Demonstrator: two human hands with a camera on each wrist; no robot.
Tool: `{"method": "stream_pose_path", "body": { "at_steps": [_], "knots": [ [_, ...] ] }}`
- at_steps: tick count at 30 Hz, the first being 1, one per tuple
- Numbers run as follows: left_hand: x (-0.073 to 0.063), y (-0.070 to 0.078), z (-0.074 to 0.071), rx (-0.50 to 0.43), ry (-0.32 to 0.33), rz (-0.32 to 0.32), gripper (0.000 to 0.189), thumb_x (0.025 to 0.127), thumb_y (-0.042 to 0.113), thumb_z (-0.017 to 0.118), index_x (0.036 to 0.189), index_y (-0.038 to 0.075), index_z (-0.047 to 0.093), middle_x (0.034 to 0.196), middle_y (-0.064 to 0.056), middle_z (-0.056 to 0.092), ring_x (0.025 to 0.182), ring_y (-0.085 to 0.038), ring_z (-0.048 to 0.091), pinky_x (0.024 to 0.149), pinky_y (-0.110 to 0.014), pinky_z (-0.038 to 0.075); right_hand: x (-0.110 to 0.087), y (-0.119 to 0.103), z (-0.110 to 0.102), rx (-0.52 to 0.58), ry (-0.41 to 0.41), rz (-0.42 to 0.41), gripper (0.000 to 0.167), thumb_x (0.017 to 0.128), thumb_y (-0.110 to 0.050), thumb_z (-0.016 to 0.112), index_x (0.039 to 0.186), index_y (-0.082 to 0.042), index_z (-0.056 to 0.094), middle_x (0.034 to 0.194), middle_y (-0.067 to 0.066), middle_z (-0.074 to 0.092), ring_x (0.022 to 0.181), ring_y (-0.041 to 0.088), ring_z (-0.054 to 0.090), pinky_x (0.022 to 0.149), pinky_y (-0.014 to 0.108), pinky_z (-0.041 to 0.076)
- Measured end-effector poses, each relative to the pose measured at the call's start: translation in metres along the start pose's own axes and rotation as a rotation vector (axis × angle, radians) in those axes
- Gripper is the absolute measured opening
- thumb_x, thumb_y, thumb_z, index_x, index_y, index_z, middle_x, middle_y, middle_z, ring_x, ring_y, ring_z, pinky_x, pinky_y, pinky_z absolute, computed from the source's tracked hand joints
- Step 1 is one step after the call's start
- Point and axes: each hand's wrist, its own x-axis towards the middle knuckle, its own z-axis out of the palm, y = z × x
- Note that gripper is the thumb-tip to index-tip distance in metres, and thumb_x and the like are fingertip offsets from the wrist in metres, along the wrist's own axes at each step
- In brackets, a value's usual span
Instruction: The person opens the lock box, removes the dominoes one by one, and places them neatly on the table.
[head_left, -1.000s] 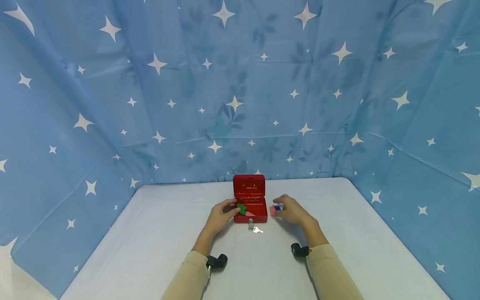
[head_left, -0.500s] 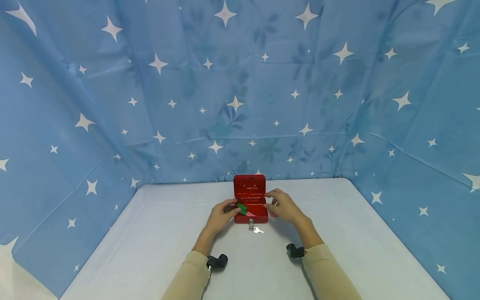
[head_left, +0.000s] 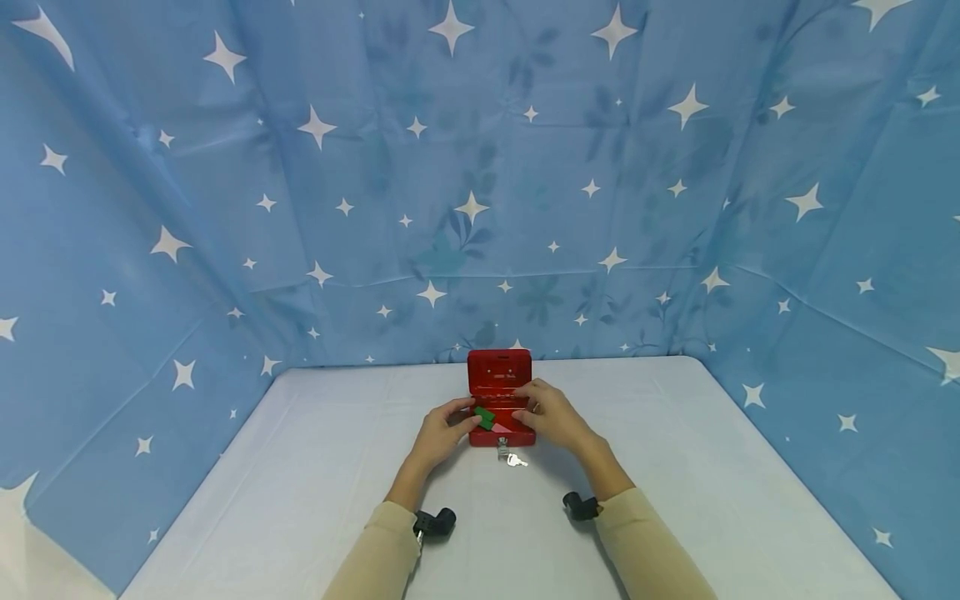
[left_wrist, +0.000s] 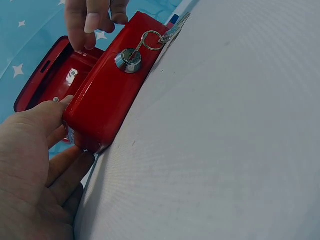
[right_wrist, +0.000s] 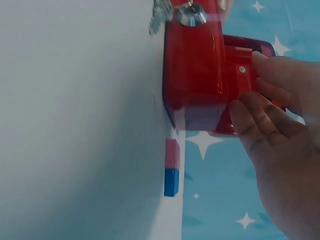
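Observation:
A red cash box [head_left: 487, 439] stands on the white table with its lid [head_left: 498, 367] up. Two green blocks [head_left: 483, 413] and a pink block [head_left: 500, 428] lie inside at the left. My left hand [head_left: 438, 435] grips the box's left wall, the thumb at the rim and the fingers outside. Over the box's right side hovers my right hand [head_left: 558, 419], thumb and fingers apart, with nothing visible between them. A key sits in the front lock [left_wrist: 129, 61], and more keys [head_left: 516, 460] hang from its ring.
Outside the box's right wall, a pink block [right_wrist: 172, 153] and a blue block [right_wrist: 171, 182] lie on the table, end to end. Behind the table hangs a blue curtain [head_left: 360, 250] with white stars. Each wrist wears a black camera [head_left: 435, 522].
My right hand has moved left, from beside the loose pink and blue blocks to over the box's right part. My left hand has stayed on the box's left wall.

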Motion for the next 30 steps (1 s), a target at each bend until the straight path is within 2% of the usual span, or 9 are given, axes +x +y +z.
{"method": "stream_pose_path", "body": {
  "at_steps": [10, 15, 22, 30],
  "knots": [
    [-0.001, 0.000, 0.002, -0.042, 0.018, 0.010, 0.045, 0.098, 0.026, 0.074, 0.139, 0.011, 0.065, 0.144, -0.014, 0.064, 0.131, -0.038, 0.063, 0.110, -0.057, 0.051, 0.000, -0.003, 0.012, 0.034, -0.040, -0.002, 0.046, 0.093, -0.011, 0.078, 0.137, -0.006, 0.066, 0.131, 0.012, 0.065, 0.103, 0.021, 0.065, 0.092, 0.042, 0.063],
    [-0.001, 0.002, 0.000, -0.012, 0.009, -0.002, 0.045, 0.099, 0.030, 0.073, 0.140, 0.014, 0.065, 0.145, -0.012, 0.064, 0.132, -0.036, 0.063, 0.110, -0.054, 0.051, 0.001, -0.003, 0.016, 0.003, -0.044, 0.027, 0.046, 0.092, -0.008, 0.078, 0.137, -0.009, 0.066, 0.130, 0.007, 0.065, 0.103, 0.020, 0.065, 0.092, 0.041, 0.063],
    [-0.001, 0.004, 0.001, -0.005, 0.009, 0.001, 0.045, 0.100, 0.029, 0.072, 0.140, 0.012, 0.065, 0.145, -0.013, 0.064, 0.132, -0.036, 0.063, 0.110, -0.054, 0.051, 0.003, -0.004, 0.018, -0.001, -0.062, 0.032, 0.048, 0.090, -0.004, 0.079, 0.136, -0.007, 0.066, 0.129, 0.011, 0.066, 0.102, 0.021, 0.066, 0.091, 0.040, 0.063],
    [-0.002, 0.005, 0.000, -0.008, 0.007, -0.006, 0.045, 0.100, 0.029, 0.071, 0.141, 0.012, 0.065, 0.146, -0.013, 0.063, 0.132, -0.037, 0.062, 0.111, -0.055, 0.051, 0.007, -0.007, 0.017, -0.041, -0.075, 0.061, 0.049, 0.087, -0.004, 0.082, 0.133, -0.007, 0.068, 0.126, 0.008, 0.066, 0.103, 0.021, 0.067, 0.091, 0.041, 0.063]
  ]
}}
